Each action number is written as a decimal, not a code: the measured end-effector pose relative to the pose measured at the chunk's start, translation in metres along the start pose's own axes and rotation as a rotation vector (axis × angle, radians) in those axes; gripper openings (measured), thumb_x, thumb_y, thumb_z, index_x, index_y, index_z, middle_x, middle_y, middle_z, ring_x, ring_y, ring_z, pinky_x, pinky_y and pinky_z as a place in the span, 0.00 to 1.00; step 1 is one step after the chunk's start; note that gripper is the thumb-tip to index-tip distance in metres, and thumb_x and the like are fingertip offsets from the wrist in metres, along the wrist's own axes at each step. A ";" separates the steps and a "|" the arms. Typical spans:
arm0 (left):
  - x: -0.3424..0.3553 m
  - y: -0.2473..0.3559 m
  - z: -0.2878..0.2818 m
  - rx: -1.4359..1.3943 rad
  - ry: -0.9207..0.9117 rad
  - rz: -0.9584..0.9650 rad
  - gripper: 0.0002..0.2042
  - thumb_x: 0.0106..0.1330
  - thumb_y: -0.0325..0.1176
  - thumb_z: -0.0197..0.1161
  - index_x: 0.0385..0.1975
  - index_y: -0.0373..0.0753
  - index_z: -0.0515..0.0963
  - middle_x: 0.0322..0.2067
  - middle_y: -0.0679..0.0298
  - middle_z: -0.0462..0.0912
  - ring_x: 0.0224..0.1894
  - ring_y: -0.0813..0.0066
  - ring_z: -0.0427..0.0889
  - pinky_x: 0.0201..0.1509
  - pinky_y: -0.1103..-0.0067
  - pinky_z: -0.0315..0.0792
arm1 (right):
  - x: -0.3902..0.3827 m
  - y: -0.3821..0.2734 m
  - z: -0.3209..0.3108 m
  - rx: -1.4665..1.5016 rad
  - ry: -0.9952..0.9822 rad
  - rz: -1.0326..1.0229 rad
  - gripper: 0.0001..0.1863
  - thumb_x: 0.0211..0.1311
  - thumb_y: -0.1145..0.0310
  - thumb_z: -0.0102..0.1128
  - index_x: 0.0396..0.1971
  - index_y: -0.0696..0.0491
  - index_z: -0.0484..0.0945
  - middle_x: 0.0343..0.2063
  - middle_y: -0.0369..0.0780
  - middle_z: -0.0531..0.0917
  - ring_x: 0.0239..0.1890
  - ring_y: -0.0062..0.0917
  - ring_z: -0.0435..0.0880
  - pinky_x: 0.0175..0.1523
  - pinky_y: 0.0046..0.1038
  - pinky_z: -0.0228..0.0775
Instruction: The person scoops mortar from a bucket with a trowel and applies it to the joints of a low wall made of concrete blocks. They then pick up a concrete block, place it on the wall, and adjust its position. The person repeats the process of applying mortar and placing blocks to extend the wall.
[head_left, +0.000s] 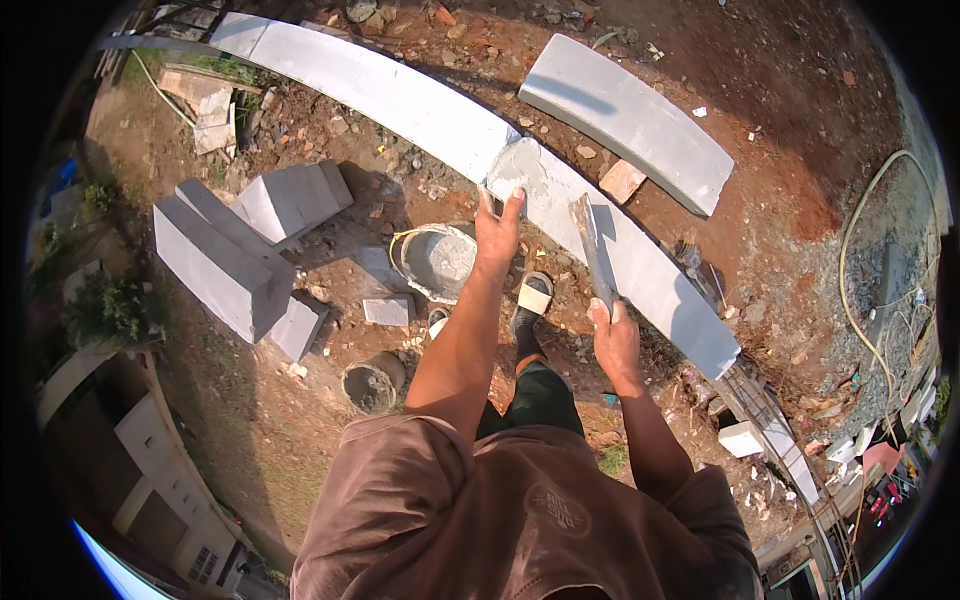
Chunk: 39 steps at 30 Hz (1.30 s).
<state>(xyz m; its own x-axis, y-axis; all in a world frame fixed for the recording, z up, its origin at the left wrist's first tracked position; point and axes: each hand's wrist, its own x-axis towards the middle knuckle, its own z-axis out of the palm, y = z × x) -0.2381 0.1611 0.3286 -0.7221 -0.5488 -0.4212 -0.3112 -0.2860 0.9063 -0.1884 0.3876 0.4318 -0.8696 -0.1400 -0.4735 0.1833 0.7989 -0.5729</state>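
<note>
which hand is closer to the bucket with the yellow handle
Left. In this view the left hand is just past the right edge of the bucket; the right hand is farther right, gripping a long tool.

Looks like an open-air building site in bright sunlight. Has bare reddish-brown earth (235,430) underfoot, scattered with rubble and a chunk of broken brick (622,181). Features a long row of pale grey blocks (375,97) crossing the ground, with grey mortar (522,168) at one joint. Includes loose grey blocks (212,262) to the left, a mortar-smeared bucket (410,272), gravel (875,265) at the right and a pale building (165,450) at lower left.
</note>
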 end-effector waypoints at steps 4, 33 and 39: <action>-0.001 0.003 0.001 -0.010 -0.004 -0.016 0.38 0.60 0.41 0.62 0.61 0.21 0.52 0.56 0.44 0.67 0.58 0.62 0.66 0.62 0.74 0.58 | -0.011 -0.017 -0.016 0.133 0.080 -0.128 0.20 0.63 0.55 0.51 0.33 0.61 0.71 0.25 0.53 0.77 0.29 0.50 0.77 0.33 0.44 0.66; 0.006 -0.007 -0.003 0.074 0.025 -0.015 0.39 0.59 0.44 0.62 0.60 0.21 0.53 0.55 0.41 0.68 0.59 0.57 0.67 0.62 0.73 0.59 | -0.003 0.011 -0.021 -0.030 -0.027 -0.034 0.22 0.62 0.54 0.52 0.38 0.62 0.73 0.27 0.57 0.79 0.32 0.54 0.77 0.35 0.46 0.68; 0.005 0.003 -0.001 0.015 -0.010 0.013 0.35 0.59 0.42 0.62 0.57 0.21 0.58 0.53 0.45 0.70 0.56 0.61 0.69 0.60 0.75 0.60 | 0.004 0.026 -0.012 -0.165 -0.018 -0.009 0.23 0.62 0.52 0.51 0.39 0.60 0.74 0.27 0.56 0.79 0.32 0.52 0.78 0.37 0.46 0.68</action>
<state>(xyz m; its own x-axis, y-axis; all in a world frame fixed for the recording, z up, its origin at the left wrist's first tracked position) -0.2424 0.1570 0.3291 -0.7325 -0.5442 -0.4090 -0.3110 -0.2670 0.9121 -0.1924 0.4153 0.4233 -0.8621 -0.1566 -0.4819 0.0967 0.8827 -0.4599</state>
